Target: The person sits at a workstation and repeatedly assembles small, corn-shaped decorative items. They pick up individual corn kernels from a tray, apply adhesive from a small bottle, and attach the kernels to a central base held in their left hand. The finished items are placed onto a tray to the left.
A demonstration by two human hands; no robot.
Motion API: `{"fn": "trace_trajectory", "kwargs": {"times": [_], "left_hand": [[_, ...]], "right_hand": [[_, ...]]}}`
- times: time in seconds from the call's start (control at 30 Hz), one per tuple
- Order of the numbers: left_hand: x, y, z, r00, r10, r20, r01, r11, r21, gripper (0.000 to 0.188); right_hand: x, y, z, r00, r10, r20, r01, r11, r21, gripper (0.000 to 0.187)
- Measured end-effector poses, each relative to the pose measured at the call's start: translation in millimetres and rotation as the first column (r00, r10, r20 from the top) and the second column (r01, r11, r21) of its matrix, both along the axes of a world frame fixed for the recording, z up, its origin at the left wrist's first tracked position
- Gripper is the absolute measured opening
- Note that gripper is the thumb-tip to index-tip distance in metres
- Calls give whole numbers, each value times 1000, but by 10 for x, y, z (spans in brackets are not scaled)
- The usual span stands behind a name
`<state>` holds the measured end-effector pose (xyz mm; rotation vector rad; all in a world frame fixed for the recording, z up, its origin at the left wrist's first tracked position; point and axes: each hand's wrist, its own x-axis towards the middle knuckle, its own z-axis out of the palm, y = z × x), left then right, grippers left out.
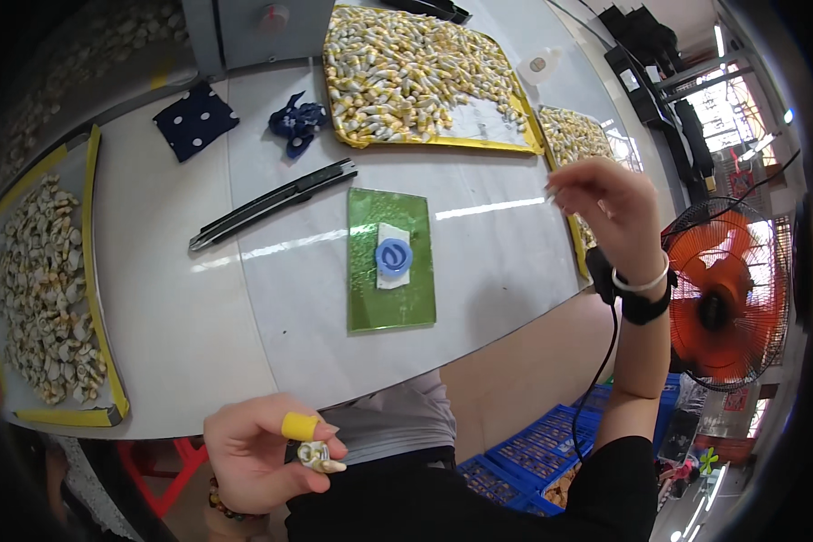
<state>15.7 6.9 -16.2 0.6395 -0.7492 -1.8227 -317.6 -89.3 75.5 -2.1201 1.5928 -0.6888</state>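
Note:
My left hand [260, 452], with yellow tape round one finger, pinches a small shiny whitish-yellow piece [315, 456] between thumb and forefinger at the table's front edge. A pale tip sticks out of that piece. Raised over the right side of the table is my right hand [612, 210], fingers curled and tips together; whatever they may hold is too small to make out. Between the hands a green glass plate [393, 312] lies on the table, bearing a white pad with a round blue piece [394, 257] on top.
Yellow-edged trays of small pieces stand at the left [50, 298], far middle [420, 77] and right [574, 135]. A black utility knife [275, 203], a dotted navy cloth [197, 120], a crumpled dark cloth [297, 124] and a white bottle [539, 66] lie about. An orange fan [727, 294] stands right.

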Motion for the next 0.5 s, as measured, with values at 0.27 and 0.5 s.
{"fn": "trace_trajectory", "kwargs": {"times": [0.27, 0.5], "left_hand": [[54, 16, -47, 999, 1, -44, -2, 1000, -11, 33], [37, 18, -93, 997, 3, -74, -8, 998, -61, 33]], "right_hand": [[829, -42, -239, 839, 438, -324, -518, 826, -223, 15], [977, -94, -381, 803, 411, -432, -522, 835, -175, 11]]}}
